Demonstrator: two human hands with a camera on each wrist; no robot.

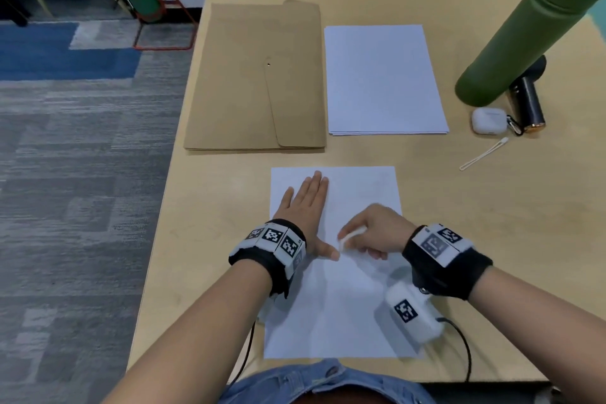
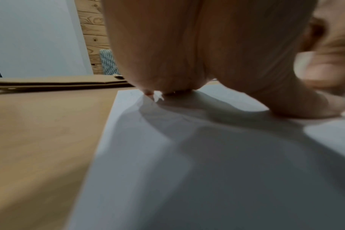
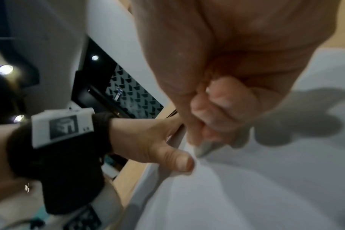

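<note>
A single white sheet [image 1: 344, 305] lies on the wooden table [image 1: 210, 207] right in front of me. My left hand [image 1: 308, 203] lies flat on the sheet's left part, fingers straight and pointing away, thumb [image 3: 179, 161] spread out to the right. My right hand [image 1: 370, 233] hovers over the middle of the sheet with curled fingers that pinch a thin white stick [image 1: 351, 236]. Its pale tip [image 3: 205, 147] points down at the paper beside the left thumb. The left wrist view shows the palm [image 2: 187, 54] pressing on the sheet [image 2: 207, 171].
Behind the sheet lie brown envelopes [image 1: 255, 75] and a stack of white paper [image 1: 383, 79]. At the right stand a green bottle [image 1: 531, 26], a black cylinder [image 1: 528, 102], a white earbud case [image 1: 488, 121] and a white loop [image 1: 483, 154]. The table's left edge drops to carpet.
</note>
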